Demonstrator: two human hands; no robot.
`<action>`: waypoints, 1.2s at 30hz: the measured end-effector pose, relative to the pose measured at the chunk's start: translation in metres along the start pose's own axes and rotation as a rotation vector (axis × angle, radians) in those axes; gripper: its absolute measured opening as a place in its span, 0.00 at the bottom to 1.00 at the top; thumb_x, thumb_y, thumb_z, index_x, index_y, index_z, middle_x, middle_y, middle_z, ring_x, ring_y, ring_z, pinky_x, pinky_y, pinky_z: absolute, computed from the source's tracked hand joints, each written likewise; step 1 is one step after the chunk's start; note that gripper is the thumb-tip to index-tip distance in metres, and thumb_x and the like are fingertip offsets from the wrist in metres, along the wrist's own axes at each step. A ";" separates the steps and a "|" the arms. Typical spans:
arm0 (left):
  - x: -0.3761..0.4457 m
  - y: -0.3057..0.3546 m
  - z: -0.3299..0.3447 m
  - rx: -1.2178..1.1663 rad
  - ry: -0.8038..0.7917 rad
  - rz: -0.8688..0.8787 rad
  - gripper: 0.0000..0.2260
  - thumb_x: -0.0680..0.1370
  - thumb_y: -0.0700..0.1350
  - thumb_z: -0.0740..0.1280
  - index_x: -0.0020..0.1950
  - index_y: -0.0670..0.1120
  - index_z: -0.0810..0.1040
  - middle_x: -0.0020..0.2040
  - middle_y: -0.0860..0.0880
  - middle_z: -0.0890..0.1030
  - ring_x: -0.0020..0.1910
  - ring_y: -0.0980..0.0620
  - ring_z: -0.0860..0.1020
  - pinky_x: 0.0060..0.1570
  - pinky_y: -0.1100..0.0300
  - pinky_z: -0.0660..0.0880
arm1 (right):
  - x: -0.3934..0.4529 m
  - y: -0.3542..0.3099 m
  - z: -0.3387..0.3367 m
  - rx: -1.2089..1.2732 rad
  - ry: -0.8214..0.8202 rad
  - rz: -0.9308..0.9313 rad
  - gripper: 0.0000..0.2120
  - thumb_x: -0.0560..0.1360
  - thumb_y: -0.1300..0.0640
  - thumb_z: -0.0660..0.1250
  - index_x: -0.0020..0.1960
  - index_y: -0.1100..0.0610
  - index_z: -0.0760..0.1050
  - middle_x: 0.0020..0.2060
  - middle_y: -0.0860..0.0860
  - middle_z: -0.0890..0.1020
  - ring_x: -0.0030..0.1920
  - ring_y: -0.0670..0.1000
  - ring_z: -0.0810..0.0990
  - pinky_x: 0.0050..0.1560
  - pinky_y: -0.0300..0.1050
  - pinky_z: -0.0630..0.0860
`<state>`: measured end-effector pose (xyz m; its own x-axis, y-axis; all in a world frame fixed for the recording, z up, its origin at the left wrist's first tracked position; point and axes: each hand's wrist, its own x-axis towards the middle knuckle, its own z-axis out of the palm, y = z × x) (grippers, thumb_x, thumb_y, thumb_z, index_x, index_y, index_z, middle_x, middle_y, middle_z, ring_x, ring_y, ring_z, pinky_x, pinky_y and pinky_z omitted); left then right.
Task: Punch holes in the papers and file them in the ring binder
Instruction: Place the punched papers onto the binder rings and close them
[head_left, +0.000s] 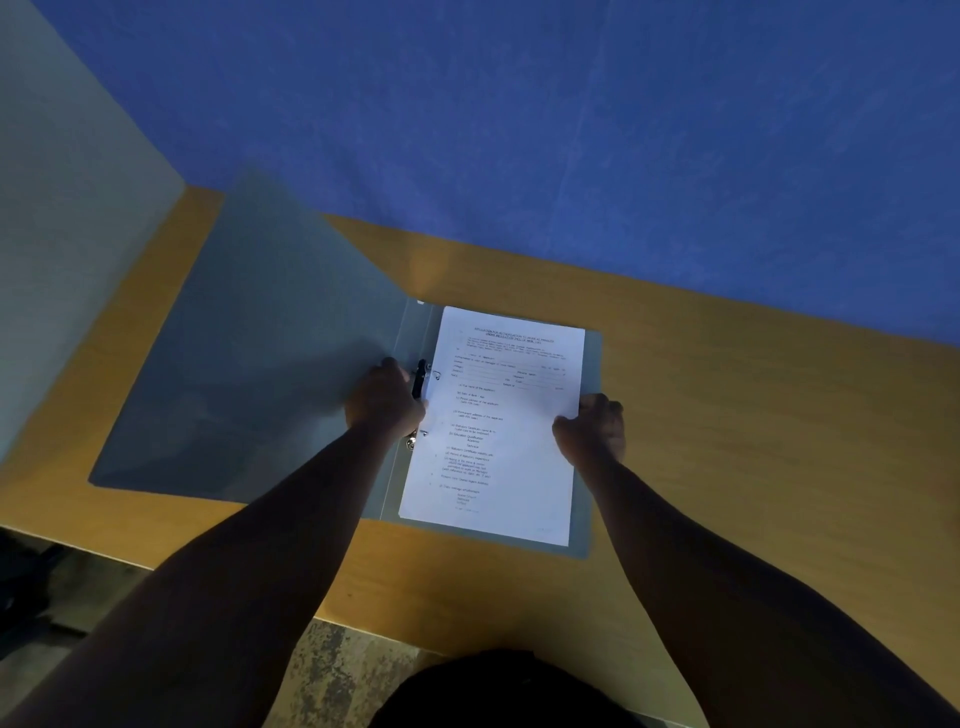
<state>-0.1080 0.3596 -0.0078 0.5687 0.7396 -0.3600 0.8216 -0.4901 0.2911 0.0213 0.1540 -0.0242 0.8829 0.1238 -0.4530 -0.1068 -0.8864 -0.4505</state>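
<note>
Currently: papers (498, 421) flat on binder (249, 364) back cover, long axis running away from the body, punched edge at rings (430, 375). Left hand (384, 402) at rings, left of papers, fingers curled over the black lever (418, 378); grip itself hidden. Right hand (592, 428) curled at the papers' right edge, apparently pinching it. Rings nearer left hand. Front cover open, left of rings, on desk (727, 415). Likely next: seat holes, close rings.
</note>
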 end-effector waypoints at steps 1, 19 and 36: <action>0.000 0.000 0.000 -0.012 0.003 0.000 0.21 0.73 0.52 0.74 0.61 0.45 0.74 0.57 0.47 0.81 0.56 0.46 0.81 0.49 0.54 0.78 | 0.000 0.000 -0.001 -0.020 0.021 -0.001 0.18 0.69 0.59 0.68 0.58 0.58 0.72 0.55 0.55 0.73 0.54 0.57 0.76 0.53 0.52 0.79; -0.002 0.011 0.013 -0.476 0.224 -0.099 0.10 0.72 0.50 0.75 0.52 0.50 0.86 0.46 0.54 0.87 0.45 0.57 0.85 0.46 0.64 0.79 | -0.019 -0.066 0.048 0.039 -0.264 -0.400 0.13 0.78 0.59 0.63 0.62 0.54 0.78 0.62 0.49 0.80 0.59 0.52 0.79 0.52 0.37 0.75; 0.001 0.009 0.026 -0.634 0.279 -0.247 0.12 0.73 0.46 0.76 0.56 0.49 0.86 0.48 0.52 0.87 0.45 0.55 0.85 0.45 0.68 0.76 | -0.031 -0.093 0.091 0.165 -0.225 -0.330 0.12 0.80 0.55 0.64 0.63 0.51 0.78 0.62 0.47 0.79 0.61 0.54 0.71 0.51 0.41 0.71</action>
<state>-0.0992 0.3437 -0.0286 0.2694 0.9252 -0.2671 0.6963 0.0045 0.7177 -0.0379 0.2730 -0.0382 0.7625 0.4987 -0.4122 0.0764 -0.7021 -0.7080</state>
